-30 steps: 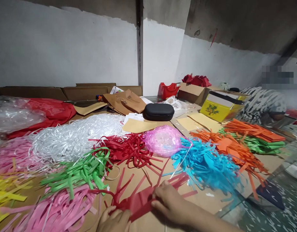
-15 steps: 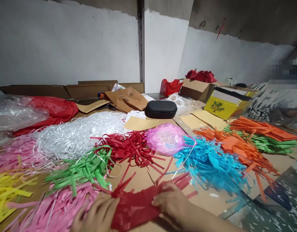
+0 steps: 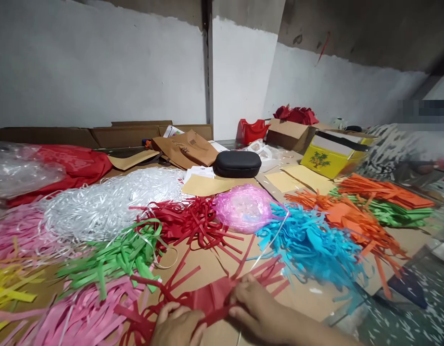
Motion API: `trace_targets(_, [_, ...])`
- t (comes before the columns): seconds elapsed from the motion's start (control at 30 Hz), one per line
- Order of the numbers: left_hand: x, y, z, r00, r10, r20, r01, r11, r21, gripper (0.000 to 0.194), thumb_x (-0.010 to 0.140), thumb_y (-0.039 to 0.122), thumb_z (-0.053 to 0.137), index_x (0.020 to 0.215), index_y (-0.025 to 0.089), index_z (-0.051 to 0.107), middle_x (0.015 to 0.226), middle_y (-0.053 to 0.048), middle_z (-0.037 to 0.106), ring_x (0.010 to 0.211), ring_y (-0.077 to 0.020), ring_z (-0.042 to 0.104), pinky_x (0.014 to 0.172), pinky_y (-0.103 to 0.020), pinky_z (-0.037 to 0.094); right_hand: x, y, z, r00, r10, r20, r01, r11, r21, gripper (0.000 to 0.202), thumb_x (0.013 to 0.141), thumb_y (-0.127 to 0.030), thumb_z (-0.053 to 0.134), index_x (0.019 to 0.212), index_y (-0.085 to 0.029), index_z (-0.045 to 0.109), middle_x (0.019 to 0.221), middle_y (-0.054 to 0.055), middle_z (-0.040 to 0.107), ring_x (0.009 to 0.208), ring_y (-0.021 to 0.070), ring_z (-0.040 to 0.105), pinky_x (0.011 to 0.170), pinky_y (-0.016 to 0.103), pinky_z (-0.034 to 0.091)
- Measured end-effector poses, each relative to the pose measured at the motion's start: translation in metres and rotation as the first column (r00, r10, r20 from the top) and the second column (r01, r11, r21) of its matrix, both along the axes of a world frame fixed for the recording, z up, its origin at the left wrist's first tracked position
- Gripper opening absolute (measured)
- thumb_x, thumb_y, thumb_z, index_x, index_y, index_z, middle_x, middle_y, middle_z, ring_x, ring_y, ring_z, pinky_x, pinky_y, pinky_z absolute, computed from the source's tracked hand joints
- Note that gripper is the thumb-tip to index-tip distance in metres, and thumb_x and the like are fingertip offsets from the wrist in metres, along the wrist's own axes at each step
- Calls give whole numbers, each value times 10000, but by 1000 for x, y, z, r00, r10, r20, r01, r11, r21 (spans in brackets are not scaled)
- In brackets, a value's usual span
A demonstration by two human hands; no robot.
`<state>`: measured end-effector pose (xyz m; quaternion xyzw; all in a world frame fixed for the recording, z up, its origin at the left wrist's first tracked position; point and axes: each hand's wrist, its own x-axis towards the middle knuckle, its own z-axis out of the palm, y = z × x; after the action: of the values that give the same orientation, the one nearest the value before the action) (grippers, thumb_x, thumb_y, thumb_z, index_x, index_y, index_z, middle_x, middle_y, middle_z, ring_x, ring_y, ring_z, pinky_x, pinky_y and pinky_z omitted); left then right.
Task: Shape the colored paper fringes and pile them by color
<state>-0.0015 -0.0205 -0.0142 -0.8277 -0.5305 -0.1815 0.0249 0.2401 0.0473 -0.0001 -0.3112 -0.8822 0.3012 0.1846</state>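
Note:
A red cloth piece [image 3: 211,295] with loose strips at its ends lies on the cardboard right in front of me. My left hand [image 3: 180,324] has its fingers bent over the cloth's near left part, with red strips sticking out beyond it. On the other side, my right hand [image 3: 252,307] pinches the cloth's right edge between thumb and fingers. A stretch of the cloth lies between both hands, with a narrow band along its near edge. A pile of red strips [image 3: 193,223] sits just beyond it.
Around the hands lie heaps of pink strips [image 3: 86,317], green strips [image 3: 117,257], blue strips [image 3: 311,247] and orange strips [image 3: 362,226]. Behind are white string [image 3: 117,202], a pink plastic bundle [image 3: 243,209], a black case [image 3: 238,163] and a yellow box [image 3: 323,154]. A person sits at far right.
My left hand has moved right, closer to my right hand. Less of the red cloth shows between them, and red strips now spread out left of my left hand.

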Motion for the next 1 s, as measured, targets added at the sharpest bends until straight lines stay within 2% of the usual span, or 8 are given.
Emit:
trace_targets(0.1, [-10, 5, -3, 985, 171, 12, -160, 941, -297, 318, 1018, 339, 444, 814, 291, 684, 773, 80, 758, 751, -146, 702, 761, -312, 475, -14, 4, 11, 962, -201, 185, 217, 974, -70, 179, 955, -314, 555, 855, -198, 647, 830, 55, 745, 751, 196, 627, 764, 316, 396])
trace_targets(0.17, [-12, 10, 1, 970, 240, -42, -239, 908, -345, 415, 1039, 359, 370, 774, 275, 678, 735, 54, 757, 701, -189, 688, 765, -359, 459, -25, 9, 15, 921, -265, 284, 283, 959, -21, 219, 952, -333, 572, 820, -186, 665, 790, 72, 748, 726, 206, 637, 758, 332, 386])
trace_targets(0.27, [-7, 17, 5, 954, 279, -110, -300, 897, -324, 405, 1031, 307, 351, 827, 269, 700, 755, 16, 780, 688, -252, 686, 764, -404, 437, -34, 18, 14, 907, -266, 327, 263, 963, 55, 207, 925, -332, 605, 804, -187, 688, 824, 77, 759, 747, 215, 650, 820, 375, 368])
trace_targets(0.4, [-1, 20, 4, 928, 327, -177, -368, 879, -304, 381, 1021, 348, 384, 860, 259, 717, 689, -29, 764, 707, -299, 683, 747, -404, 435, -33, 23, 3, 918, -258, 299, 252, 966, 62, 156, 913, -309, 613, 848, -200, 705, 901, 54, 753, 827, 210, 655, 836, 376, 345])
trace_targets(0.6, [2, 24, 5, 910, 343, -232, -402, 866, -297, 328, 1001, 306, 434, 857, 252, 724, 681, -33, 760, 726, -315, 698, 730, -401, 478, -31, 25, -5, 921, -285, 265, 293, 956, 10, 132, 897, -291, 639, 820, -198, 691, 874, 24, 752, 819, 184, 652, 867, 362, 341])
trace_targets(0.83, [2, 24, -1, 921, 328, -209, -373, 898, -232, 316, 994, 291, 454, 815, 238, 709, 591, -24, 713, 647, -295, 675, 671, -394, 471, -35, 27, -6, 914, -301, 273, 308, 951, 16, 125, 882, -289, 663, 789, -209, 681, 838, 3, 750, 784, 182, 647, 853, 354, 364])
trace_targets(0.93, [4, 23, -6, 939, 310, -151, -330, 935, -131, 245, 990, 262, 479, 892, 241, 703, 786, -18, 756, 786, -256, 692, 816, -424, 452, -35, 26, -5, 897, -345, 278, 341, 938, 62, 99, 871, -298, 682, 869, -199, 681, 882, 42, 748, 808, 222, 641, 846, 386, 373])
trace_targets(1.0, [7, 23, -7, 965, 242, -102, -244, 970, -8, 186, 931, 163, 546, 926, 262, 703, 934, 1, 749, 935, -228, 671, 973, -436, 382, -30, 23, 0, 880, -402, 251, 357, 911, 207, 126, 895, -277, 650, 980, -188, 681, 1018, 96, 741, 909, 270, 637, 878, 441, 362])
